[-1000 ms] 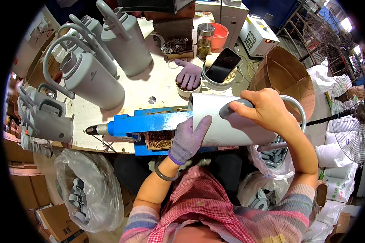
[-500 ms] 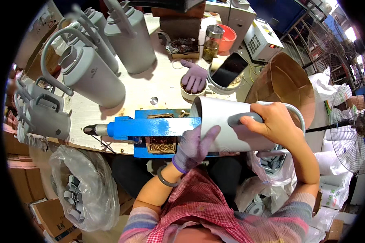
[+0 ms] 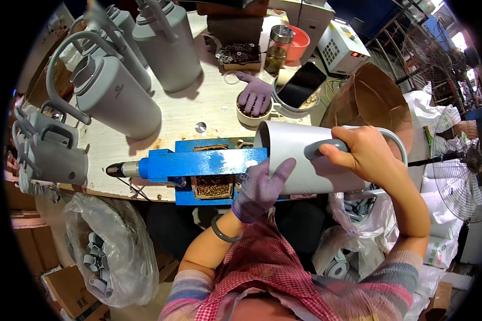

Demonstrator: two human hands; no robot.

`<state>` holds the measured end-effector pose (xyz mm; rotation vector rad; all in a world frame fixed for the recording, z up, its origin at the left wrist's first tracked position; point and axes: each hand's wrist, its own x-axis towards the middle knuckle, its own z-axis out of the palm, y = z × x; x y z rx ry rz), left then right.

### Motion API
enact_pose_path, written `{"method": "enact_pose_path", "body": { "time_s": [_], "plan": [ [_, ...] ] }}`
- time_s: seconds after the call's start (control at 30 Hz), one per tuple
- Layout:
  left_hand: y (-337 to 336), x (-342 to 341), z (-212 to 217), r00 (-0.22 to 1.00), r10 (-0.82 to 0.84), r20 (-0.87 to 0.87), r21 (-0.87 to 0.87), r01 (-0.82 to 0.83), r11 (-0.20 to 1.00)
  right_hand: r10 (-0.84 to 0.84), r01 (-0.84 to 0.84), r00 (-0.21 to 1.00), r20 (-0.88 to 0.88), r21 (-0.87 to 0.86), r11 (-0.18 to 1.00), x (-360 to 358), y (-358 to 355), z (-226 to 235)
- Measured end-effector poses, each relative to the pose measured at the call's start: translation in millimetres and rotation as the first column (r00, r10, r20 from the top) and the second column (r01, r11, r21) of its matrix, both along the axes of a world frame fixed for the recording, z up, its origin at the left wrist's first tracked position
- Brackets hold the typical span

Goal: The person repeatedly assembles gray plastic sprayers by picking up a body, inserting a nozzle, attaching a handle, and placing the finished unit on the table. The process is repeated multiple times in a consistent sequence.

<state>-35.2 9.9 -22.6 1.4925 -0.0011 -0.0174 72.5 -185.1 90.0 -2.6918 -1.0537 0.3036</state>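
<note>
A light grey pitcher body point(image 3: 300, 163) lies on its side with its open end to the left, over the end of a blue metal arm point(image 3: 214, 162). My bare right hand point(image 3: 367, 152) is wrapped round the pitcher's dark grey side handle point(image 3: 326, 148). In a purple glove, my left hand point(image 3: 260, 187) is at the pitcher's open rim, one digit stretched along the outer wall. Its other fingers are partly hidden at the rim beside the blue arm. Below the arm, a small box of brass-coloured fasteners point(image 3: 213, 190) sits on the blue base.
Several grey pitchers point(image 3: 118, 99) stand at the left of the table. Behind the arm are a purple glove point(image 3: 256, 95) on a cup, a phone point(image 3: 302, 85) and a glass jar point(image 3: 278, 51). A plastic bag of grey parts point(image 3: 110, 251) stands lower left; a fan point(image 3: 460, 166) is at right.
The whole view has shifted slightly. Both hands stay on the pitcher, which keeps nearly the same place over the blue arm; my right elbow has moved slightly outward.
</note>
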Motion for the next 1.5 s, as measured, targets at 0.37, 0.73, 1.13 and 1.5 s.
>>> {"method": "enact_pose_path", "body": {
  "time_s": [0.37, 0.73, 1.13, 1.5],
  "plan": [
    [-1, 2, -5, 0.989, 0.049, -0.140, 0.040, -0.044, 0.998, -0.006, 0.013, 0.990, 0.143, -0.047, 0.999, -8, -2, -3],
    [23, -76, -16, 0.957, -0.287, 0.050, -0.026, 0.288, 0.957, -0.444, 0.443, 0.894, -0.067, 0.290, 0.848, -59, -147, -19],
    [-81, -144, -141, 0.664, -0.704, -0.252, -0.431, 0.574, 0.696, -0.291, 0.822, 0.568, -0.770, 0.547, 0.157, -286, -204, -116],
    [78, -258, -144, 0.962, 0.096, -0.255, 0.141, -0.062, 0.988, -0.984, 0.993, -0.108, -0.140, 0.025, -0.113, -435, -399, -512]
  ]
}}
